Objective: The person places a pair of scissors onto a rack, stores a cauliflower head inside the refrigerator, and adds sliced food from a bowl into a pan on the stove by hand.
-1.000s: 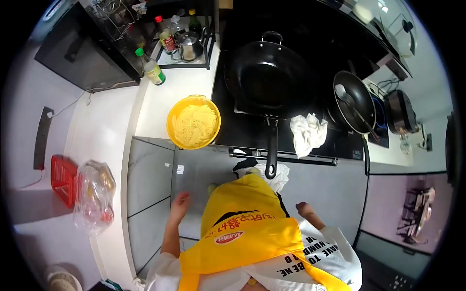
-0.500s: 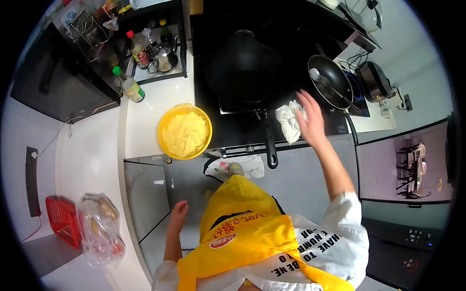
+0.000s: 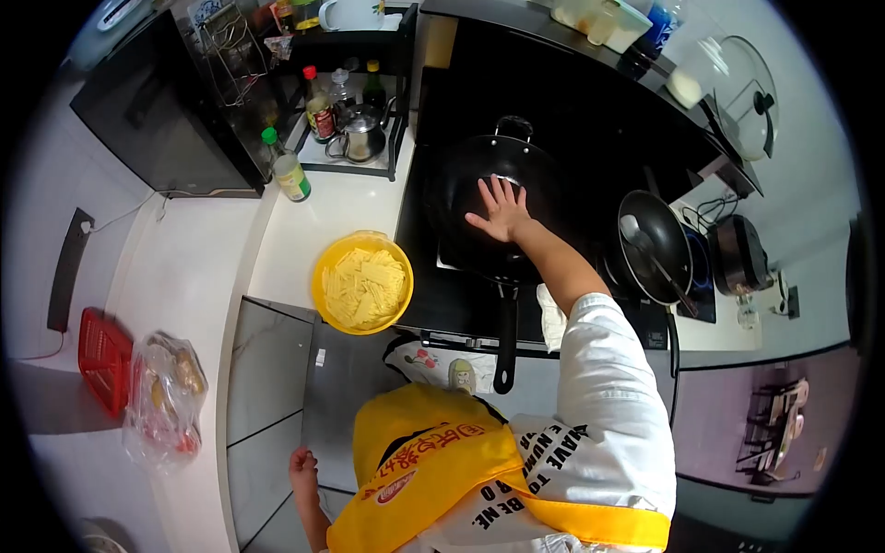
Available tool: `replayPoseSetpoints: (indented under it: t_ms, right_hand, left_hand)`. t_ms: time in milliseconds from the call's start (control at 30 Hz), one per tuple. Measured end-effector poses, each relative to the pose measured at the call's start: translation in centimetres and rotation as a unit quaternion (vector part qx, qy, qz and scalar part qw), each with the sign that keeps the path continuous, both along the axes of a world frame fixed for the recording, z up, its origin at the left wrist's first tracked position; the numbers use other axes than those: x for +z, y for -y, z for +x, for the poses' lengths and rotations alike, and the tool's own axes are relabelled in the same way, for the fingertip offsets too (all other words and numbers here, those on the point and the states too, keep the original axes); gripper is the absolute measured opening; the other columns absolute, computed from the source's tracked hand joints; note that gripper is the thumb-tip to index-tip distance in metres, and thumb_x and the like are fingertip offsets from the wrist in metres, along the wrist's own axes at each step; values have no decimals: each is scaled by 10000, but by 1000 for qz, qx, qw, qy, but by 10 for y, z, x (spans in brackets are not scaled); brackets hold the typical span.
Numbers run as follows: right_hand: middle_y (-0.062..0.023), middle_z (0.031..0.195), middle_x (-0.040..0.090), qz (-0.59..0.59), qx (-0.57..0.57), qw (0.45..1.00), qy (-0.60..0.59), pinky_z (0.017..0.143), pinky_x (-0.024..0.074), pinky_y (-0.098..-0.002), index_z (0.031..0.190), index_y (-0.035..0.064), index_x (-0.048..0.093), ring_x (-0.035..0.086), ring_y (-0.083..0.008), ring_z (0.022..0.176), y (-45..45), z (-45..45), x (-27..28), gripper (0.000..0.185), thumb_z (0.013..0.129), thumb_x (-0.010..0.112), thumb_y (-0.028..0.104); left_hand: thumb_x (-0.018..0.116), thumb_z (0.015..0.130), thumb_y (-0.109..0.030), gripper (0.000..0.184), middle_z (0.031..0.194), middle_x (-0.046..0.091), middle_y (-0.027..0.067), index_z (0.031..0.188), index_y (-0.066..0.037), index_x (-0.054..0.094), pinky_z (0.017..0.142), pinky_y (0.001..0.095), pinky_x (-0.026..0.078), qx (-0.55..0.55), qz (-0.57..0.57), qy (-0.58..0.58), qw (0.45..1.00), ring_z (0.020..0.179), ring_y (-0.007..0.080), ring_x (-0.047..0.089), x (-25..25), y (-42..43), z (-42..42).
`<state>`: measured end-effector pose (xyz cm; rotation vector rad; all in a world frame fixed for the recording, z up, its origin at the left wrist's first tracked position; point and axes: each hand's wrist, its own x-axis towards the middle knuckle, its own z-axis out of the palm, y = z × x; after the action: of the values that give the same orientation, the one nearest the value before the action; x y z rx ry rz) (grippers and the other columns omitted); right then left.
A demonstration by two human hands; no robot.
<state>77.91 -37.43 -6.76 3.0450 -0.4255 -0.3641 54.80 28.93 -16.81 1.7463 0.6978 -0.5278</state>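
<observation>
My right hand is stretched out palm down over the black wok, fingers spread and holding nothing. Whether the palm touches the pan cannot be made out. The wok sits on the stove, its long handle pointing toward me. A white cloth lies on the stove beside that handle, partly hidden by my right arm. My left hand hangs low at my side with its fingers curled, and nothing shows in it. Left of the stove, a yellow bowl holds pale yellow strips.
A second pan with a spatula across it stands on the right. Bottles and a metal pot occupy a rack at the back left, near a green-capped bottle. A plastic bag and a red basket rest on the left counter.
My right hand has moved left and forward from the white cloth to over the wok, leaving the cloth on the stove. My view has shifted; my left hand stays low at my side.
</observation>
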Motion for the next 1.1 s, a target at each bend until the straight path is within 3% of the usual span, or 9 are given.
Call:
replayPoseSetpoints:
  t_ms: [100,333,433,467,533,633,800,900,1100]
  right_hand:
    - [-159,1603,-1,7,19,1000,-5,1144,21,-594,1549,175,42,0,-350,1476,5,3,0,940,859,262,775]
    - [-162,1603,15,20,32,999,18,1146,52,-584,1548,166,69,22,-354,1476,8,3,12,926,869,299,752]
    - [-178,1596,59,40,24,996,80,1137,101,-595,1529,152,198,75,-375,1466,8,-2,33,872,879,396,697]
    - [-175,1549,238,19,58,988,143,1121,193,-568,1448,125,384,216,-378,1422,-1,-6,52,722,885,544,548]
    - [-152,1327,528,62,184,947,257,1020,383,-479,1250,90,581,470,-351,1246,-25,-9,87,483,850,658,349]
    - [-108,956,660,163,275,904,285,779,521,-394,1008,86,679,638,-311,922,-105,-15,119,249,792,696,207]
    - [-104,944,692,92,313,945,0,745,538,-423,948,119,685,665,-304,910,-208,16,44,179,798,636,203]
    - [-108,937,682,55,321,945,-15,734,525,-429,980,155,687,660,-308,891,-222,41,-36,208,837,573,254]
    - [-118,1002,690,43,151,981,-118,786,519,-433,1038,159,681,658,-315,932,-259,27,-20,282,854,549,328]
  left_hand:
    - [595,917,-143,264,938,603,-19,1169,-65,600,721,254,437,3,16,-4,1000,797,85,541,1,20,-19]
    - [610,914,-161,290,1054,649,61,1171,-27,597,833,290,470,-97,29,60,993,972,173,608,-22,50,-10]
    - [613,917,-197,325,1109,659,99,1179,-4,596,878,312,473,-140,33,76,987,1035,205,616,-14,68,-1]
    - [613,917,-197,325,1109,659,99,1179,-4,596,878,312,473,-130,35,76,988,1035,205,616,-12,70,4]
    - [610,920,-210,341,1130,653,107,1191,-5,593,886,315,472,-163,33,71,984,1050,207,613,-12,77,12]
    - [611,918,-210,351,1148,645,110,1212,-21,586,896,315,470,-190,28,90,977,1076,208,604,-25,79,28]
    - [614,913,-192,360,1188,626,107,1240,-48,571,920,316,464,-210,-21,87,973,1089,214,599,-10,93,49]
    - [608,918,-189,360,1202,620,97,1252,-59,567,924,317,462,-203,-45,100,973,1089,211,596,-33,79,47]
    - [590,932,-211,359,1208,620,89,1255,-56,565,917,319,464,-137,-93,84,983,1085,210,597,-72,47,15]
